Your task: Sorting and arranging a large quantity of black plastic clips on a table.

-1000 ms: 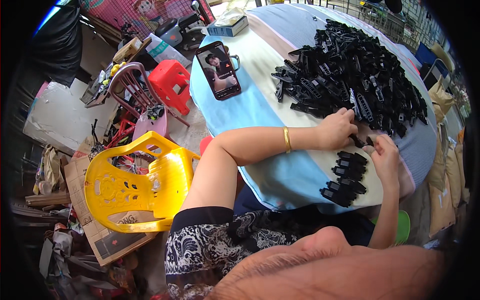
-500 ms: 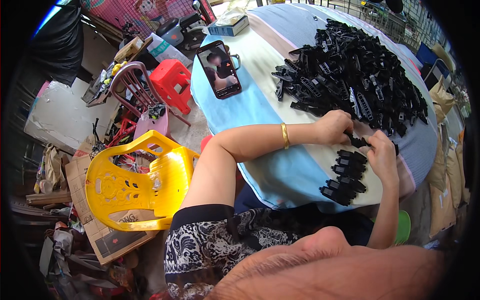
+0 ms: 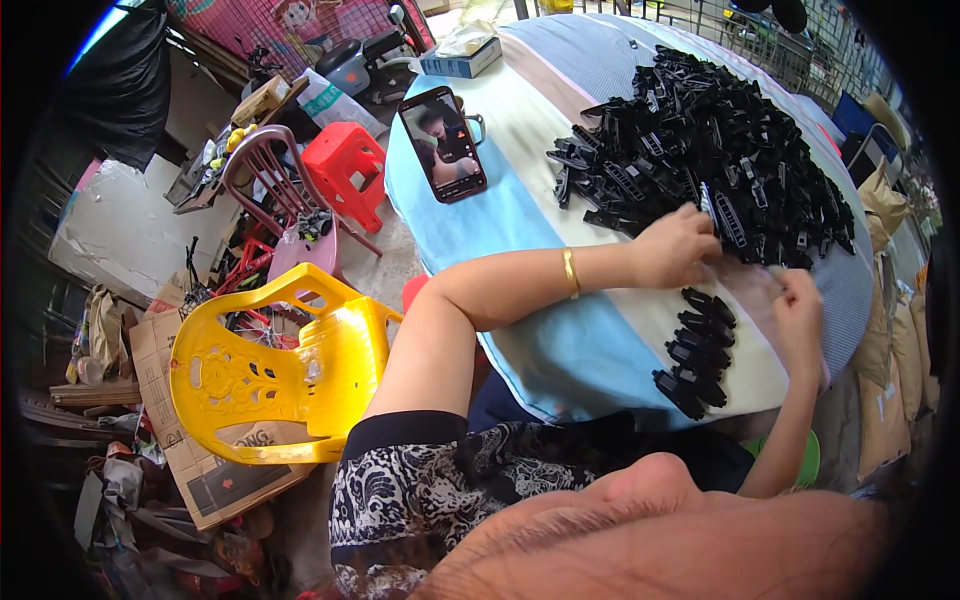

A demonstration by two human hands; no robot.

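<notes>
A big heap of black plastic clip parts [image 3: 700, 130] covers the far half of a round table with a blue and cream striped cloth [image 3: 540, 340]. My left hand [image 3: 680, 245] rests at the near edge of the heap, its fingers pinched on one black part. My right hand [image 3: 800, 310] hovers just to the right of it with its fingers curled; what it holds is hidden. Between my hands and the table's near edge lies a short row of black parts [image 3: 695, 350] laid side by side.
A phone [image 3: 443, 143] with a lit screen lies on the table's left side, and a tissue box [image 3: 460, 55] sits at the far edge. Left of the table stand a yellow plastic chair [image 3: 270, 370], a red stool [image 3: 345, 170], cardboard and clutter. Sacks [image 3: 890, 380] stand on the right.
My left hand has stayed at the heap's edge, shifting slightly. My right hand has drawn a little to the right, away from the left hand.
</notes>
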